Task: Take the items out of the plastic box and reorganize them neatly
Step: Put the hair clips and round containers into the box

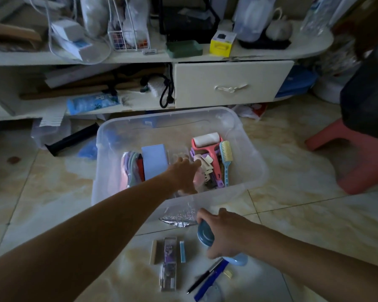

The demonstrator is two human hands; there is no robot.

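The left hand [184, 173] reaches into the clear plastic box [252, 149], fingers touching cream hair clips [204, 163]. The right hand [224, 233] grips a blue oval case [204, 234] above the tiled floor [292, 214].

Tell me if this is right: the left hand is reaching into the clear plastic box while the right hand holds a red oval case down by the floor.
Not quite. In the head view the oval case is blue, not red. The rest stands: left hand in the plastic box, right hand holding the case near the floor.

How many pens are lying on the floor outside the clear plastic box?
2: a slim black pen and a thicker blue pen, side by side on the tiled floor just below the right hand. Others may be hidden under that hand.
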